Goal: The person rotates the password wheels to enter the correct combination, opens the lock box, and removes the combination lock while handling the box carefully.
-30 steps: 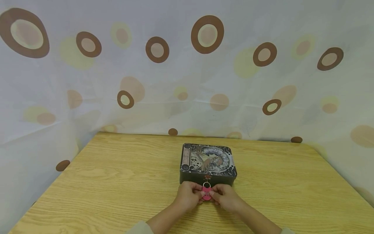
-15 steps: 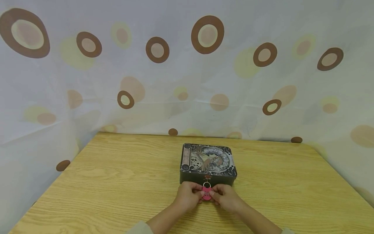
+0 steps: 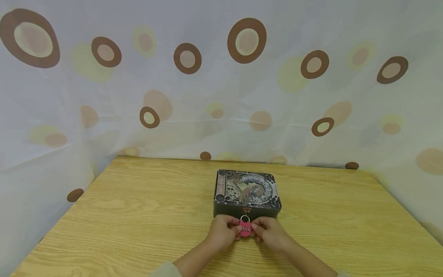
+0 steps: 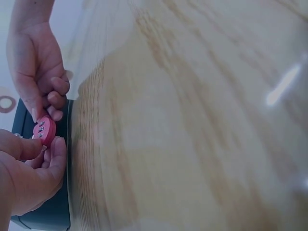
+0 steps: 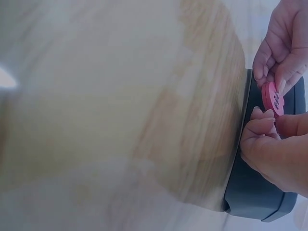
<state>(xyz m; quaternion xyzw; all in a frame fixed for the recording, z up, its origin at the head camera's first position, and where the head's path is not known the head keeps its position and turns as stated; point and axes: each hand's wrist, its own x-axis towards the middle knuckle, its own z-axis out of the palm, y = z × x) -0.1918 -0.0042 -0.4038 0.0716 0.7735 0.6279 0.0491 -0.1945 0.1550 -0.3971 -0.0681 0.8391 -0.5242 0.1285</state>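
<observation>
A pink combination padlock (image 3: 245,229) with a row of small number dials hangs at the front of a dark tin box (image 3: 250,212). Its silver shackle (image 3: 245,217) passes through the reddish clasp (image 3: 246,210) of the box and looks closed in the head view. My left hand (image 3: 221,232) pinches the padlock's left side between thumb and fingers. On the opposite edge, the thumb and curled fingers of my right hand (image 3: 271,234) grip it too. All the dials show between the two thumbs. Both wrist views show the padlock (image 4: 44,131) held close against the box's front wall (image 5: 250,187).
The box's lid (image 3: 242,188) carries an ornate printed picture and is down. A wood-grain table (image 3: 155,215) spreads around it on every side. Behind the table hangs a pale curtain (image 3: 207,88) with brown and yellow circles.
My right thumb has slid off the padlock's face to its right edge, uncovering more of the dials. My left hand and the box stay where they were.
</observation>
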